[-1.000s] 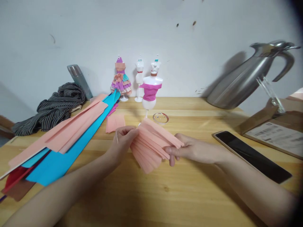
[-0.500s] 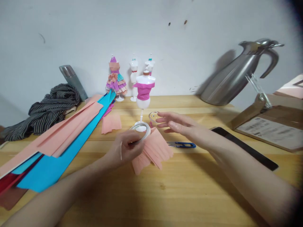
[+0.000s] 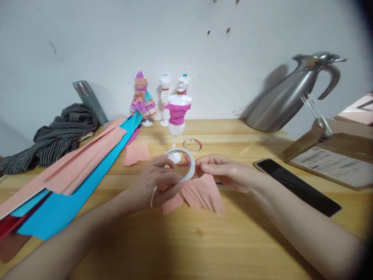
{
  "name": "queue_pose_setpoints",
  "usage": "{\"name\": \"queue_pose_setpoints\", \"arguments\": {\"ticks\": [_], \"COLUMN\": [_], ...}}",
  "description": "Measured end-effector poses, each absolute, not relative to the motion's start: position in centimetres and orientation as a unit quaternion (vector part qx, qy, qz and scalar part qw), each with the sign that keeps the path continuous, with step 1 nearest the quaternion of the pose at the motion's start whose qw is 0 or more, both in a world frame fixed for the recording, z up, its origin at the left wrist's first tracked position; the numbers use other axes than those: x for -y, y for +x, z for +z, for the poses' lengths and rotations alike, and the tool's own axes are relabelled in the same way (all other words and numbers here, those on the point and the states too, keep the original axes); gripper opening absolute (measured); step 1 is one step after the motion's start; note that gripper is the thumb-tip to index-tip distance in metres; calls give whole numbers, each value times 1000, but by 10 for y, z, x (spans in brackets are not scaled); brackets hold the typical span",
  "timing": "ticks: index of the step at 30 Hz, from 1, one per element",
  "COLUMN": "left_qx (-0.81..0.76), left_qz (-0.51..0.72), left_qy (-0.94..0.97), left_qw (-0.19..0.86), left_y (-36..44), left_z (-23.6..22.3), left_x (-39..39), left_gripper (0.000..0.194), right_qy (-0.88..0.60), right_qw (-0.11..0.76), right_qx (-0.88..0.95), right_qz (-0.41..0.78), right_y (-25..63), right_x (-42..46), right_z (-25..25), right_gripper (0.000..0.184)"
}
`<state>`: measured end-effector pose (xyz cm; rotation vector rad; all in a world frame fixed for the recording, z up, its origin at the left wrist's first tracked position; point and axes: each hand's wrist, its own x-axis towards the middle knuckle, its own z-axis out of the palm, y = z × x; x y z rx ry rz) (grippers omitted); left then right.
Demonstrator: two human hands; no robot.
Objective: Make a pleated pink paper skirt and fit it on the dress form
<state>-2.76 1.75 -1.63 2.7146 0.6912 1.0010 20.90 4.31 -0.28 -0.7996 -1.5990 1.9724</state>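
Note:
My left hand (image 3: 159,184) is closed around a white tape roll (image 3: 188,169), held upright over the wooden table (image 3: 204,241). My right hand (image 3: 221,169) pinches the roll's right edge with its fingertips. Under both hands lies a pleated pink paper piece (image 3: 201,196), fanned out on the table. Just behind the roll stands a small white mannequin (image 3: 177,112) wearing a magenta paper top.
Long pink and blue paper sheets (image 3: 72,171) lie at the left, with a striped cloth (image 3: 58,136) behind them. A small pink square (image 3: 136,152), a clear round dish (image 3: 192,145), more mini mannequins (image 3: 145,99), a phone (image 3: 297,186), a steel jug (image 3: 291,95) and a cardboard box (image 3: 332,159) stand about.
My right hand let go of the pleated paper, reached forward, then came back to the tape roll. My left hand picked up the roll. The pleated paper now lies on the table.

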Motion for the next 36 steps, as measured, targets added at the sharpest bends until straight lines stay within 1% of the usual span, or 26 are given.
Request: {"name": "queue_pose_setpoints", "arguments": {"ticks": [3, 7, 9, 13, 15, 17, 19, 20, 23, 24, 26, 27, 28, 31, 33, 34, 36], "left_qx": [-243, -249, -261, -280, -306, -350, -405, -433, -511, -528, -552, -558, -563, -574, -576, -577, -576], "left_qz": [335, 335, 335, 336, 334, 325, 310, 300, 268, 257, 234, 220, 207, 172, 150, 140, 122], "left_qy": [906, 905, 901, 894, 886, 869, 843, 830, 796, 790, 782, 782, 784, 785, 785, 785, 785], "left_qw": [86, 87, 86, 93, 101, 131, 168, 181, 182, 178, 170, 165, 161, 156, 169, 176, 191], "left_y": [-28, -29, -28, -25, -23, -21, -20, -20, -21, -21, -22, -22, -22, -22, -23, -23, -23], "left_z": [-16, -18, -18, -11, -5, 1, 5, 6, 8, 8, 8, 8, 8, 12, 16, 18, 23], "left_x": [-19, -22, -21, -14, -8, -2, 2, 3, 3, 2, 1, 1, 0, 0, 0, 1, 1], "left_gripper": [24, 21, 23, 27, 31, 33, 32, 31, 28, 27, 26, 26, 27, 27, 26, 26, 26], "right_qy": [-323, -327, -332, -325, -315, -314, -323, -326, -332, -335, -313, -295, -266, -194, -169, -162, -160], "right_qw": [249, 262, 272, 295, 270, 244, 237, 238, 256, 261, 273, 269, 260, 224, 203, 197, 204], "right_qx": [534, 541, 577, 683, 725, 752, 771, 783, 830, 848, 885, 902, 920, 955, 960, 960, 957], "right_qz": [741, 730, 694, 583, 550, 526, 495, 473, 368, 317, 210, 164, 127, -5, -94, -120, -132], "right_y": [212, 209, 206, 204, 206, 208, 207, 205, 195, 191, 184, 180, 177, 170, 167, 166, 165], "right_x": [-45, -42, -37, -26, -22, -17, -10, -5, 15, 22, 35, 41, 45, 50, 48, 46, 41], "right_z": [-9, -9, -4, 10, 18, 24, 28, 30, 30, 28, 24, 22, 19, 8, 2, 0, -3], "right_gripper": [46, 47, 48, 50, 55, 59, 55, 50, 33, 35, 59, 63, 62, 43, 39, 39, 28]}}
